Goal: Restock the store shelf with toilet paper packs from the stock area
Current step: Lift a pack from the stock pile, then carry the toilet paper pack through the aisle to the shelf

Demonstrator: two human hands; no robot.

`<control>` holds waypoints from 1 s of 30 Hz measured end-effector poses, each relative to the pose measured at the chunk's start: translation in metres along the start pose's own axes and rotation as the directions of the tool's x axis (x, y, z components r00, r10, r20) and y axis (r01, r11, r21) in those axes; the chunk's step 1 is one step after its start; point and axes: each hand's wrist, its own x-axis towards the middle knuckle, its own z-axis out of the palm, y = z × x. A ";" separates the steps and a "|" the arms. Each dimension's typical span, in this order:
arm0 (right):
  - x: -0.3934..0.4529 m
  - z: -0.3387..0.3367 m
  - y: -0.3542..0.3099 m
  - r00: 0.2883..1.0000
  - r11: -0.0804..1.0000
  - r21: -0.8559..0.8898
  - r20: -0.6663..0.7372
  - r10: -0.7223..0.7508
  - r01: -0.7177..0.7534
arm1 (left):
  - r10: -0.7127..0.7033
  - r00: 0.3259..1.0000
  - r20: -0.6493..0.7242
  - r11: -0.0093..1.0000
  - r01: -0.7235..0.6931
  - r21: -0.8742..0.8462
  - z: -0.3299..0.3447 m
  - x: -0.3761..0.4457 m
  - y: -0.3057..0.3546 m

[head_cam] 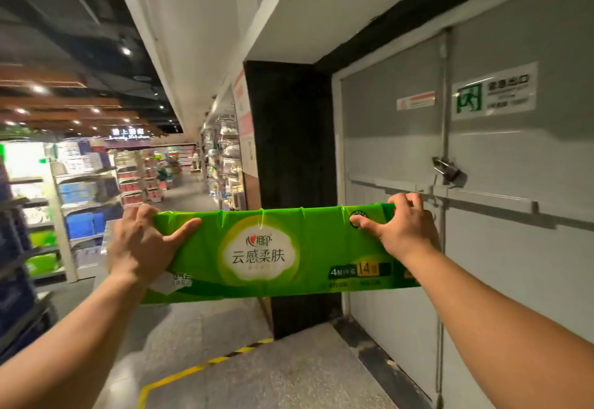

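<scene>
- I see both forearms stretched forward, carrying one long green toilet paper pack level at chest height, its printed face toward me.
- My left hand grips the pack's left end, thumb across the front, fingers curled over the top edge.
- My right hand grips the right end the same way, fingers hooked over the top.
- Below the pack, yellow-black floor tape crosses the grey floor.
- Just behind it stands a grey double door with a padlock and a green exit sign.
- Far left, lit store shelves line the aisle.
</scene>
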 end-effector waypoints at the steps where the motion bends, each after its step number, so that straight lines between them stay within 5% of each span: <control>1: 0.010 0.019 -0.012 0.999 0.999 0.032 0.024 -0.024 0.023 | -0.005 1.000 -0.018 0.999 0.006 0.033 0.000 0.008 -0.016; 17: 0.151 0.252 -0.198 0.893 0.870 0.344 0.152 -0.423 0.353 | -0.236 0.916 -0.326 0.913 0.324 0.249 -0.010 0.091 -0.154; 30: 0.231 0.431 -0.320 0.869 0.770 0.572 0.186 -0.459 0.284 | -0.235 0.907 -0.350 0.902 0.337 0.270 0.081 0.235 -0.290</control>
